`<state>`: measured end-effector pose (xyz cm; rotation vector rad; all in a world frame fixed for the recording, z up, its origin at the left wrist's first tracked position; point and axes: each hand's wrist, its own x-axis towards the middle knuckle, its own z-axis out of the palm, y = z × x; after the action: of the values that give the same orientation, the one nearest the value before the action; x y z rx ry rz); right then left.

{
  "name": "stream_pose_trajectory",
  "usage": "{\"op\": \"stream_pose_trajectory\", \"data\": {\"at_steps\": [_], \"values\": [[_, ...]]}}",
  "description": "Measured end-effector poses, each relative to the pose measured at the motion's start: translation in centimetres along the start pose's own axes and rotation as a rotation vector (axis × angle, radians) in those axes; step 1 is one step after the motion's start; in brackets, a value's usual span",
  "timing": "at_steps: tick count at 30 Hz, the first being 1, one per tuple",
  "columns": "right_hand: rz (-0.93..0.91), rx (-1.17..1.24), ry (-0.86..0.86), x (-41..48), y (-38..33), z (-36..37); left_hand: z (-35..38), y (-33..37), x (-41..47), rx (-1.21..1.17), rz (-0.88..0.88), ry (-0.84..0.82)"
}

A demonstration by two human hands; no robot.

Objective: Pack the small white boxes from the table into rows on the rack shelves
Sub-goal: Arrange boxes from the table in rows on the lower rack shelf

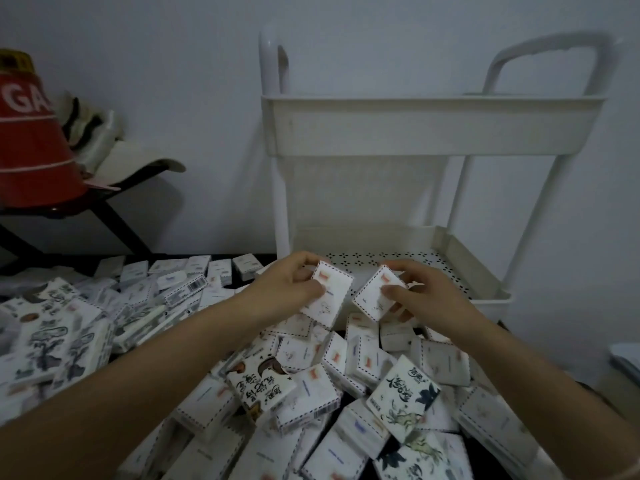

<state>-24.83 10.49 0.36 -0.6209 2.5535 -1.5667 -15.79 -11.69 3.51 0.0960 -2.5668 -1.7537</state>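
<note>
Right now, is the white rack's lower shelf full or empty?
Empty where visible: the lower shelf shows only its bare perforated floor. Its front part is hidden behind the left hand and right hand.

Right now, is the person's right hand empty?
No, the right hand pinches a small white box, and the left hand holds a second white box above the pile of boxes.

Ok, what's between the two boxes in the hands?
Nothing: the head view shows a bare gap between the left-hand box and the right-hand box, with only the perforated lower shelf behind it.
</note>
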Motion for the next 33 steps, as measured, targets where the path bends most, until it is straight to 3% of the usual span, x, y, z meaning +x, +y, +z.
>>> {"op": "stream_pose_trajectory", "data": {"at_steps": [8, 14, 18, 23, 30, 33], "values": [[-0.007, 0.096, 0.002, 1.3, 0.5, -1.0, 2.1, 3.4, 4.5, 0.152, 0.070, 0.134], [-0.021, 0.104, 0.009, 3.2, 0.9, -1.5, 2.0, 5.7, 8.9, 0.537, 0.206, 0.214], [-0.029, 0.064, 0.039, 4.6, 1.3, -1.5, 1.4, 5.2, 10.8, 0.840, 0.222, 0.076], [-0.026, -0.006, 0.046, 5.7, 1.9, -0.6, 0.7, 4.0, 11.8, 1.507, 0.192, -0.045], [-0.216, -0.321, 0.147, 6.7, 0.8, 0.4, 0.5, 3.3, 11.5, 1.643, 0.024, -0.328], [-0.252, -0.402, 0.175, 7.8, -0.4, 1.4, 0.6, 3.7, 11.3, 1.666, -0.037, -0.356]]}}
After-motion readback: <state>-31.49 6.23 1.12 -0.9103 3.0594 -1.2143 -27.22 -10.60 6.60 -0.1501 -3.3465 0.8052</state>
